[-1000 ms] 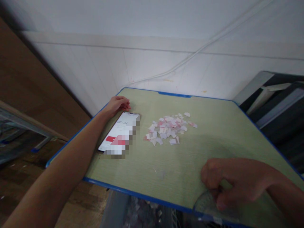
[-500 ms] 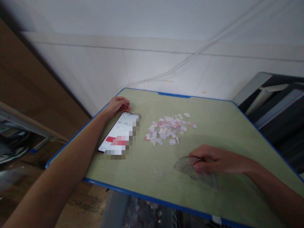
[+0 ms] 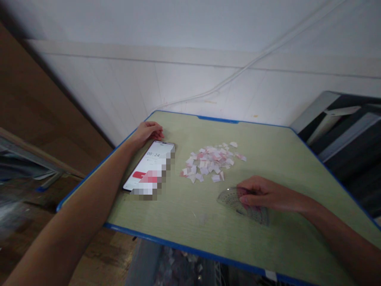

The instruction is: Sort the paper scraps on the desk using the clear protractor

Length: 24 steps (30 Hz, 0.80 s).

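My right hand (image 3: 258, 192) is closed on a clear plastic protractor (image 3: 230, 198), pinching it between thumb and fingers over the right front of the table. The protractor's curved scale points toward the left. My left hand (image 3: 149, 132) rests at the table's far left with its fingers loosely curled in and nothing visible in them. Just below that hand lies a phone (image 3: 149, 161) with a timer reading 00:24, part of its screen blurred out. Between the hands, a loose heap of small white and pink paper scraps (image 3: 211, 161) is spread on the table.
The pale green table (image 3: 184, 214) has a blue edge and stands against a white wall (image 3: 193, 75). Under its front edge, a grey bin (image 3: 143, 264) holds more paper scraps. Dark folded furniture (image 3: 351, 147) leans at the right; a brown panel (image 3: 41, 91) stands left.
My right hand has lifted slightly away from me with the protractor, which has tilted a little. My left hand, the phone and the scraps stay in place.
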Available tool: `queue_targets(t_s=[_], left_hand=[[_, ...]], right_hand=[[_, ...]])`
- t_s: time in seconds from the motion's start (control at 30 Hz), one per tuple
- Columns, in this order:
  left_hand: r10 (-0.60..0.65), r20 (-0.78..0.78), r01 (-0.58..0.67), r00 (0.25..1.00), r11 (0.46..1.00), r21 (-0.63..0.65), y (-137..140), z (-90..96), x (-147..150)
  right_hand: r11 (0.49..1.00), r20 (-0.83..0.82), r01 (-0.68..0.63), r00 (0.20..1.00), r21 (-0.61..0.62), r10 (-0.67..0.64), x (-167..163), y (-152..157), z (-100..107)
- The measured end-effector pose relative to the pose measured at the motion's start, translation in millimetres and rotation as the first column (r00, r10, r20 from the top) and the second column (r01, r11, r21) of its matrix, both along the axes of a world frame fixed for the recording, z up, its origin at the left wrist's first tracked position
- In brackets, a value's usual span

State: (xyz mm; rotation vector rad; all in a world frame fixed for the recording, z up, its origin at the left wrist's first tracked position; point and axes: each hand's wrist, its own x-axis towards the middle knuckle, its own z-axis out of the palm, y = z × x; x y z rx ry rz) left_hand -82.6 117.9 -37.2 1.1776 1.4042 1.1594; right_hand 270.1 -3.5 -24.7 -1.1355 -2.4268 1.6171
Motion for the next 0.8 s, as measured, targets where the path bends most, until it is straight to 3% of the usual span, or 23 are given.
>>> queue_targets(t_s=[0.2, 0.8], left_hand=[[-0.031, -0.066, 0.032, 0.997, 0.999, 0.010, 0.6, -0.2, -0.6], [-0.029, -0.056, 0.030, 0.998, 0.999, 0.011, 1.3, -1.7, -2.0]], right_hand=[[1.000, 0.003, 0.020, 1.000, 0.020, -0.020, -2.3, -2.1, -0.7], [0.997, 0.018, 0.026, 0.999, 0.073, -0.028, -4.0, -3.3, -3.0]])
